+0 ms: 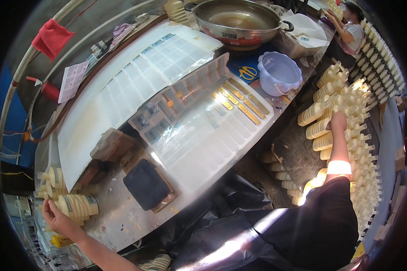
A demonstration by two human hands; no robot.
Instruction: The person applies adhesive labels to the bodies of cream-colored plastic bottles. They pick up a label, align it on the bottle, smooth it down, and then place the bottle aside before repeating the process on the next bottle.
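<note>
At the far left end of the table, cream plastic bottles (79, 205) lie stacked on their sides with their necks outward. My left hand (61, 221) is at the neck end of this stack, fingers bent together around a bottle neck. On the right, my arm stretches out to long rows of similar bottles (309, 115). My right hand (338, 121) closes on the end of one cream bottle (319, 130) there. A transparent sheet of gold labels (246, 101) lies on the table between my arms, some of its places bare.
A black pad (145, 184) sits near the table's front edge. Behind are a white board (135, 72), a large metal pan (237, 22), a lilac basin (279, 74) and yellow scissors (248, 73). Another person (348, 34) works at the far right.
</note>
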